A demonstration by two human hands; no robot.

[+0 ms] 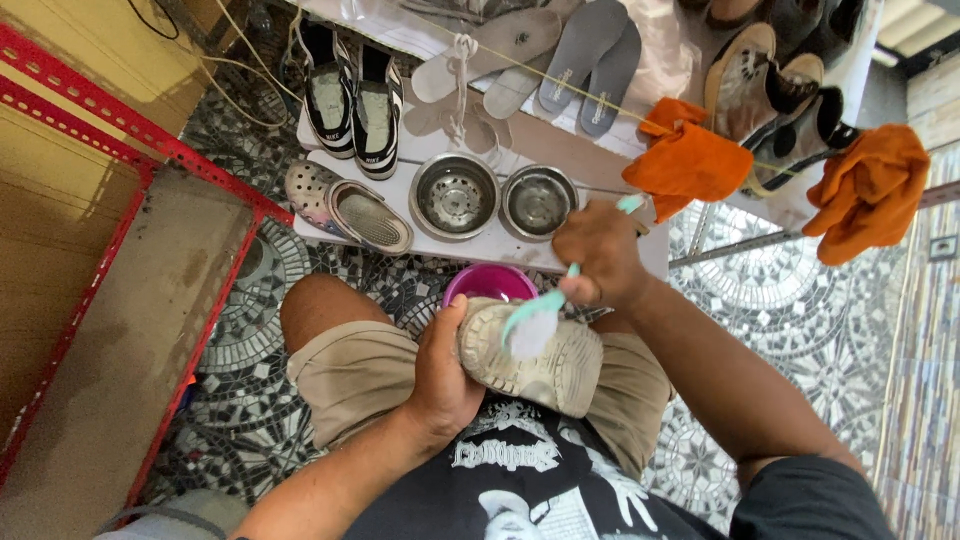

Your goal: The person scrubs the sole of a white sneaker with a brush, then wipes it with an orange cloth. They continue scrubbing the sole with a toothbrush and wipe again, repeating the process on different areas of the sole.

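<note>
Left hand (445, 375) clamped on upturned shoe (560, 365), over lap. Right hand (600, 255) gripping teal brush (530, 320), bristles touching sole. Purple bowl (490, 283) just beyond.

Your left hand (445, 375): palm turned inward, fingers wrapped tight in grip, thumb up along edge, forearm coming up from lower left. Your right hand (600, 255): raised above left, fist closed in grip, knuckles toward camera, wrist bent down, forearm stretching in from lower right. 2 hands near, not touching.

Teal brush (533, 318), beige shoe (545, 365), magenta bowl (488, 282), orange cloths (690, 160), black-white mosaic floor (800, 330).
</note>
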